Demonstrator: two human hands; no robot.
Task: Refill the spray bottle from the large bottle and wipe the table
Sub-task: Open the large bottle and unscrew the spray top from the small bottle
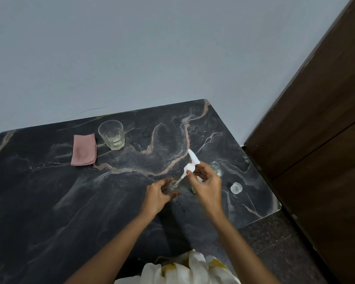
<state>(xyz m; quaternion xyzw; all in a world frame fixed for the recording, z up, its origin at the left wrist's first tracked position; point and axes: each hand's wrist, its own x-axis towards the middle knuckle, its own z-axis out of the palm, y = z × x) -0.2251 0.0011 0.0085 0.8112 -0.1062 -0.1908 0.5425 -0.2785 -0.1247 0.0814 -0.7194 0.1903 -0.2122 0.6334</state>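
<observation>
The right hand (207, 185) pinches the spray head (190, 166) in its fingers; the tube (179, 179) slants down-left into the spray bottle (173, 188), which the left hand (156, 194) apparently grips

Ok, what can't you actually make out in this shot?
Head view only.
Spray bottle: body wrapped by the left hand, fill level unreadable.
Clear bottle: lower part hidden behind the right hand, contents unclear.
Sprayer head: blurred where the right hand pinches it.
Table: left and near edges cut off by the frame.
</observation>
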